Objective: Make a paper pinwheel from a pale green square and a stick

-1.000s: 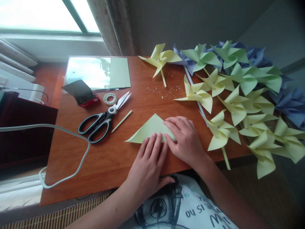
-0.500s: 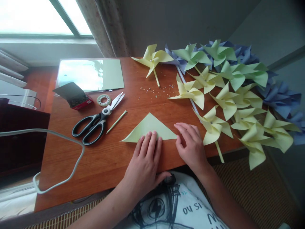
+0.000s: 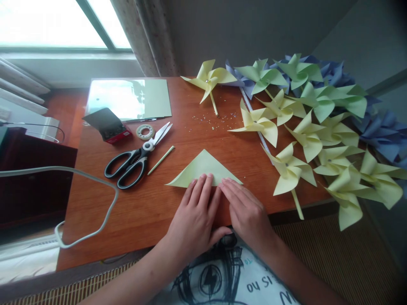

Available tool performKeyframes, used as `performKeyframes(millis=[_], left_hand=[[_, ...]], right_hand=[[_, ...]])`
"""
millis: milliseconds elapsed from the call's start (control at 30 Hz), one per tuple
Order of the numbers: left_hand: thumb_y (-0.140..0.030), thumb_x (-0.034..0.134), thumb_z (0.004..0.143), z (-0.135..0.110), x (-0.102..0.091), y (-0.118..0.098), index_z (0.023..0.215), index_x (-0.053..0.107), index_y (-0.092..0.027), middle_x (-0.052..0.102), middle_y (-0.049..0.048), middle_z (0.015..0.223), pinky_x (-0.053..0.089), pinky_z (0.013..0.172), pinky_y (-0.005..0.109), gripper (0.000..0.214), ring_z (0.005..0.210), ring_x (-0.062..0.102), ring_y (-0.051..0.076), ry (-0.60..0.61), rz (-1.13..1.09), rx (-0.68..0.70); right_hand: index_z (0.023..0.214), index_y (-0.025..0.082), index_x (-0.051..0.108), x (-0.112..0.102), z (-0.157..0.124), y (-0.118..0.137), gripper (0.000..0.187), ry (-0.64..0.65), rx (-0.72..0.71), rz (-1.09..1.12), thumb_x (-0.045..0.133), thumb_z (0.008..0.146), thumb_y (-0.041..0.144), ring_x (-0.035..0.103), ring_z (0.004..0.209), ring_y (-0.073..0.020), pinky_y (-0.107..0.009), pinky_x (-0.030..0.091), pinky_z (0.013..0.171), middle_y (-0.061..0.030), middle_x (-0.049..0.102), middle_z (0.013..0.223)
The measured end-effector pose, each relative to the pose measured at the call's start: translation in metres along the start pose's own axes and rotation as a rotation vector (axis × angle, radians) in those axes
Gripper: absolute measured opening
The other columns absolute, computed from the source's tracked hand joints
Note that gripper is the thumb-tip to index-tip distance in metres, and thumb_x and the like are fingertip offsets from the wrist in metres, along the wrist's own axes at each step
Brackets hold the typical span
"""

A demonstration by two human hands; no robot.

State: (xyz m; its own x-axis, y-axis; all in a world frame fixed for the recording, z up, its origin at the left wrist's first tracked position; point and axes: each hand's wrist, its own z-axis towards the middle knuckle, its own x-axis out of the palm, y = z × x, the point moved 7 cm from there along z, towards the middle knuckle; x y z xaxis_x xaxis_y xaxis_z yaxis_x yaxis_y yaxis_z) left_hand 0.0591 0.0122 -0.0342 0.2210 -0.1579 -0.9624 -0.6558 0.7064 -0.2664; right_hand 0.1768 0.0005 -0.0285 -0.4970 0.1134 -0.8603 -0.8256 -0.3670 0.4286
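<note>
Toward the bench's [image 3: 95, 228] six o'clock edge, the left hand [image 3: 192, 214] lies unclenched on folded paper [image 3: 202, 165], the right hand's [image 3: 247, 207] grip unclear; probably light, easily creased: take its nine o'clock corner.

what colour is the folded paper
The folded paper is pale yellow-green, shown in the head view.

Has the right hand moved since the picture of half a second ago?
Yes. Judged against the scissors, the right hand has moved to the left; it now touches the paper triangle beside the left hand.
</note>
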Motion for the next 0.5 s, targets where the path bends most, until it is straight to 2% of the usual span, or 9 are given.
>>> performKeyframes(millis=[100, 200, 367, 500], left_hand=[[-0.070, 0.043, 0.094, -0.008, -0.008, 0.008, 0.154, 0.040, -0.002, 0.032, 0.0234, 0.164, 0.019, 0.125, 0.047, 0.091, 0.154, 0.028, 0.039, 0.011, 0.016, 0.022], [-0.065, 0.044, 0.096, -0.027, -0.016, 0.026, 0.155, 0.037, 0.000, 0.035, 0.0232, 0.163, 0.019, 0.126, 0.045, 0.088, 0.152, 0.034, 0.036, 0.009, 0.097, 0.006], [-0.061, 0.047, 0.097, -0.068, -0.029, 0.059, 0.160, 0.028, -0.004, 0.035, 0.0224, 0.164, 0.024, 0.124, 0.049, 0.087, 0.149, 0.038, 0.037, -0.043, 0.197, -0.119], [-0.057, 0.045, 0.098, -0.085, -0.033, 0.065, 0.162, 0.023, -0.006, 0.036, 0.0216, 0.164, 0.028, 0.122, 0.053, 0.084, 0.149, 0.038, 0.039, -0.061, 0.228, -0.189]], right_hand=[[0.141, 0.009, 0.058, -0.001, -0.001, 0.000, 0.051, 0.029, -0.004, -0.029, 0.041, 0.093, -0.002, 0.056, 0.138, -0.0253, -0.044, 0.050, 0.116, -0.0139, 0.065, 0.141], [0.138, 0.010, 0.061, -0.003, 0.002, 0.001, 0.050, 0.038, 0.000, -0.030, 0.043, 0.093, -0.003, 0.059, 0.134, -0.0249, -0.044, 0.052, 0.113, -0.0130, 0.067, 0.139], [0.136, 0.011, 0.062, -0.006, 0.005, 0.003, 0.048, 0.028, 0.002, -0.022, 0.046, 0.092, -0.002, 0.062, 0.131, -0.0252, -0.045, 0.055, 0.111, -0.0131, 0.069, 0.136], [0.136, 0.013, 0.061, -0.005, 0.006, 0.003, 0.048, 0.022, 0.000, -0.016, 0.048, 0.092, -0.002, 0.063, 0.129, -0.0255, -0.046, 0.055, 0.110, -0.0123, 0.070, 0.135]])
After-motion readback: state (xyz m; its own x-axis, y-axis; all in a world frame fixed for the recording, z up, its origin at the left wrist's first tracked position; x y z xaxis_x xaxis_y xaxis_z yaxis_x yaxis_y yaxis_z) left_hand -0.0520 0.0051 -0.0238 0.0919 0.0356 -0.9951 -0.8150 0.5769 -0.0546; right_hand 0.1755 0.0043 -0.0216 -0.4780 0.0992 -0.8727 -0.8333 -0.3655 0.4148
